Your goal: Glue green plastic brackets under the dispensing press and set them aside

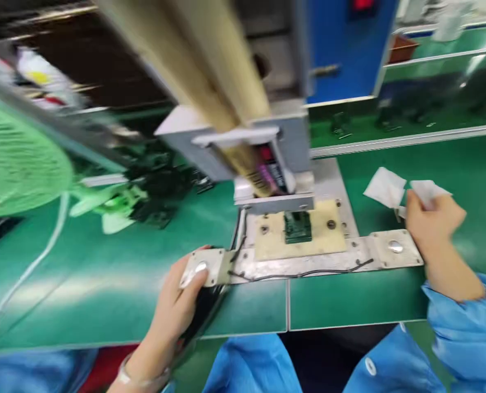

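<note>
My left hand (178, 297) is closed around the left button plate (215, 266) of a metal press base. The thumb lies on its round silver button, and the fingers go underneath. Beyond the right button plate (384, 256), my right hand (437, 221) is closed on a thin white sheet (429, 191), which could be paper or cloth. Another white piece (385, 187) is just left of those fingers. Between my hands, a small dark green part (297, 226) sits in the cream fixture plate (325, 229), in front of the press head (276, 203).
A pale green fan (19, 158) stands at the left, its white cable (48, 245) crossing the green bench (116, 295). Dark parts (161, 185) are heaped behind it. The blue machine housing (345, 49) rises at the back. Black wires (308, 272) run along the base.
</note>
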Motion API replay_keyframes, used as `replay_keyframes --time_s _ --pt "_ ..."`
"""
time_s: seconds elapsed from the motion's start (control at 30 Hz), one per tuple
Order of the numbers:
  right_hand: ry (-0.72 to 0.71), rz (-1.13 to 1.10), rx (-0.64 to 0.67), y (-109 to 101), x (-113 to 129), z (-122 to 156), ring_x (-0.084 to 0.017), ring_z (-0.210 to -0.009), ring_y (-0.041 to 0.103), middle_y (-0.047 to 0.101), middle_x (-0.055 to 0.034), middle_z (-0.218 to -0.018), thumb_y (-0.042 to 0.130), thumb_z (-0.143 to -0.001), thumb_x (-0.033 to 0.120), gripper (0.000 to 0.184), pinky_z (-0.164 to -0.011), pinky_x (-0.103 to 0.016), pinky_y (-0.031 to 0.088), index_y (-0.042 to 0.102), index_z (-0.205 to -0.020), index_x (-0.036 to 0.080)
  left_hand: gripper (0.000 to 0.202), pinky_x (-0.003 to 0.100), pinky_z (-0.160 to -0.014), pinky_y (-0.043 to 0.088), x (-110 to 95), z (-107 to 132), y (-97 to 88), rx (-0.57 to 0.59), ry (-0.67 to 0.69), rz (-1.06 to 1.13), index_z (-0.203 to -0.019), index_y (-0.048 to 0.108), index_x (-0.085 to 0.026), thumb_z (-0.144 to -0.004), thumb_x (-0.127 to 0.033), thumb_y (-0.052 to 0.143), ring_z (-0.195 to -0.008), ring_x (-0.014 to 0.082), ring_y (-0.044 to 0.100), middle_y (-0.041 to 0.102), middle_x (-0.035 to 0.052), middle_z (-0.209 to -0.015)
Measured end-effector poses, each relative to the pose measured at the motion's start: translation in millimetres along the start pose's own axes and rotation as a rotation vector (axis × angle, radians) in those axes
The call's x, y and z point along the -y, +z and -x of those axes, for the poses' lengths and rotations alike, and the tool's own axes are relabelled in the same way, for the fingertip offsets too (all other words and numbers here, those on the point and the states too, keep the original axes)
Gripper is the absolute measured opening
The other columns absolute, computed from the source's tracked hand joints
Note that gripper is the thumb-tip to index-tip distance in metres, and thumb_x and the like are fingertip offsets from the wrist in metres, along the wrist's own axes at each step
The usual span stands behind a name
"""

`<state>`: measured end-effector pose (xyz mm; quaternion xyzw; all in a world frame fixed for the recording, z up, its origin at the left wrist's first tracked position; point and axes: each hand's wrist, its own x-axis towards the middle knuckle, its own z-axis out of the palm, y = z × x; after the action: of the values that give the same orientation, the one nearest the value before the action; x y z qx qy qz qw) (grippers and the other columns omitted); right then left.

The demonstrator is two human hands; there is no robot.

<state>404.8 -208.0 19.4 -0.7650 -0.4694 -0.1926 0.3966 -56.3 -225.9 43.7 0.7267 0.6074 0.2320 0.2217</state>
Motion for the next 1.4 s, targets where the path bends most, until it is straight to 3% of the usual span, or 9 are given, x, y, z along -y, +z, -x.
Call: replay_keyframes --time_s 0.13,0.23,0.33,0.4,0.5,0.63,0.83,1.1,1.4 --pt "0.158 -0.041 -0.058 3 -16 5 -0.014 -0.049 0.041 0.037 0.0022 -0.047 0.066 -0.063 0.027 0.032 -0.050 -0.027 0.026 0.037 -0.051 0.022 0.043 0.051 -0.113 0.033 21 15 -1.6 -0.037 -0.149 0.069 -0.132 0.047 -0.022 -0.096 -0.046 0.044 -0.129 0.0331 0.046 0.051 0.0104 -0.140" --pt "0.198 -0.035 -0.056 2 -20 8 -0.017 -0.049 0.044 0.038 -0.0001 -0.046 0.060 -0.063 0.042 0.033 -0.049 -0.029 0.029 0.036 -0.050 0.024 0.047 0.052 -0.113 0.031 1 8 -4.4 -0.174 -0.086 0.060 -0.134 0.046 -0.019 -0.095 -0.045 0.045 -0.129 0.0329 0.044 0.049 0.0144 -0.140" --pt "0.200 -0.025 -0.078 4 -21 9 -0.019 -0.050 0.047 0.039 -0.0009 -0.046 0.054 -0.063 0.051 0.035 -0.050 -0.031 0.032 0.035 -0.051 0.024 0.048 0.048 -0.113 0.033 -35 -9 -9.1 -0.330 0.038 0.016 -0.132 0.050 -0.023 -0.088 -0.038 0.061 -0.128 0.0297 0.047 0.053 0.0096 -0.136" --pt "0.192 -0.033 -0.093 5 -21 9 -0.020 -0.050 0.049 0.040 -0.0007 -0.046 0.053 -0.063 0.053 0.036 -0.050 -0.031 0.034 0.035 -0.051 0.024 0.057 0.045 -0.112 0.037 -59 -25 -5.4 -0.219 0.134 0.064 -0.134 0.047 -0.025 -0.083 -0.035 0.068 -0.127 0.0276 0.049 0.054 0.0077 -0.135" --pt "0.163 -0.042 -0.092 5 -21 10 -0.021 -0.049 0.050 0.041 -0.0007 -0.045 0.053 -0.064 0.054 0.036 -0.049 -0.031 0.034 0.037 -0.050 0.024 0.076 0.045 -0.111 0.040 -87 -52 11.8 0.125 0.234 0.169 -0.139 0.037 -0.027 -0.076 -0.042 0.076 -0.129 0.0275 0.049 0.049 0.0088 -0.142" --pt "0.175 -0.032 -0.102 3 -21 10 -0.022 -0.049 0.051 0.043 -0.0011 -0.045 0.054 -0.065 0.053 0.036 -0.048 -0.031 0.034 0.040 -0.051 0.023 0.069 0.045 -0.100 0.048 -105 -78 34.6 0.388 0.175 0.251 -0.129 0.045 -0.022 -0.073 -0.046 0.077 -0.116 0.0283 0.057 0.049 0.0118 -0.140" --pt "0.161 -0.047 -0.087 1 -17 12 -0.018 -0.043 0.044 0.036 0.0015 -0.041 0.056 -0.064 0.052 0.040 -0.045 -0.029 0.030 0.032 -0.047 0.024 0.043 0.039 -0.095 0.051 -114 -86 32.1 0.511 0.109 0.493 -0.102 0.058 -0.017 -0.074 -0.043 0.077 -0.107 0.0250 0.060 0.061 0.0103 -0.119" --pt "0.089 -0.073 -0.109 3 -18 14 -0.017 -0.042 0.044 0.036 0.0006 -0.041 0.057 -0.065 0.048 0.038 -0.043 -0.029 0.030 0.034 -0.047 0.023 0.039 0.035 -0.081 0.049 -121 -82 25.6 0.489 0.096 0.525 -0.102 0.056 -0.019 -0.078 -0.045 0.073 -0.092 0.0217 0.058 0.062 0.0062 -0.097" --pt "0.111 -0.026 -0.085 1 -16 12 -0.016 -0.039 0.040 0.033 -0.0001 -0.039 0.055 -0.064 0.050 0.042 -0.041 -0.029 0.026 0.028 -0.045 0.025 0.043 0.031 -0.066 0.050 -133 -73 10.1 0.668 -0.180 0.618 -0.095 0.062 -0.020 -0.075 -0.057 0.070 -0.082 0.0222 0.060 0.061 0.0046 -0.084"
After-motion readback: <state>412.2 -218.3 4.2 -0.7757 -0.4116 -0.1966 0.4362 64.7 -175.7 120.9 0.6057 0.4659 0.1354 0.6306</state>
